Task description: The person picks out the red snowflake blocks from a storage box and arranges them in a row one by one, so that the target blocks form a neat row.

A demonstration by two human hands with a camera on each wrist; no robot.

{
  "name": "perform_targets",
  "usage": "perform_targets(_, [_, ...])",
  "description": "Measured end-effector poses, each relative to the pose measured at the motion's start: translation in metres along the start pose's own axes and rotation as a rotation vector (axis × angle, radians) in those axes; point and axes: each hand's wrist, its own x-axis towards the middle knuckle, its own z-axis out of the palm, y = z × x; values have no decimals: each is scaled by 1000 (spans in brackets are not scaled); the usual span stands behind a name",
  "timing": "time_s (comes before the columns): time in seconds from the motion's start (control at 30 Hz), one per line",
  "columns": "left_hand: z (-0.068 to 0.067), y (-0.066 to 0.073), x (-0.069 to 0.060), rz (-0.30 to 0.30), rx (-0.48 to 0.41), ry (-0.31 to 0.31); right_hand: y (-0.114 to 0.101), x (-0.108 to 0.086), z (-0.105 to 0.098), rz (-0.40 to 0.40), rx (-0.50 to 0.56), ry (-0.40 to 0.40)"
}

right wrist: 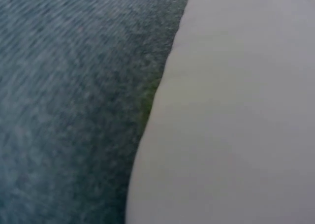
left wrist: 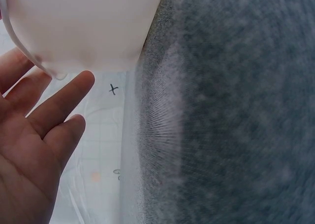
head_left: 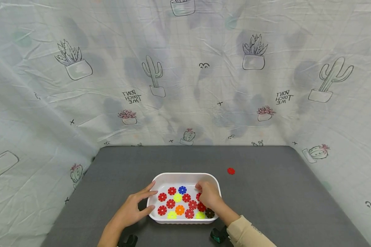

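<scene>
A white plastic tray (head_left: 185, 221) holds several round, notched flower-shaped discs, mostly red, among them a blue disc (head_left: 182, 190), an orange disc (head_left: 180, 210), a dark brown disc (head_left: 209, 213) and a few yellow ones. My left hand (head_left: 130, 210) rests at the tray's left rim, fingers spread and fairly straight, fingertips over the edge. In the left wrist view, the fingers touch the white rim from outside. Inside the tray at the right, my right hand (head_left: 209, 194) reaches down with bent fingers. Its fingertips hide whatever may be between them. A red disc is partly covered by it.
A single red disc (head_left: 231, 171) lies on the grey table (head_left: 266, 199), beyond the tray's back right corner. Light cloth with cactus drawings (head_left: 188, 85) hangs behind and along the sides. The tray's outer wall (right wrist: 231, 111) fills much of the right wrist view.
</scene>
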Motion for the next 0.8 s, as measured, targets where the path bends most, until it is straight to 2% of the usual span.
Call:
perform_targets(0.4, [0, 0, 0, -11, -12, -11, -4, -5, 1, 1, -47, 20])
perform_targets(0.8, [-1, 3, 0, -23, -8, -8, -3, -2, 0, -19, -84, -17])
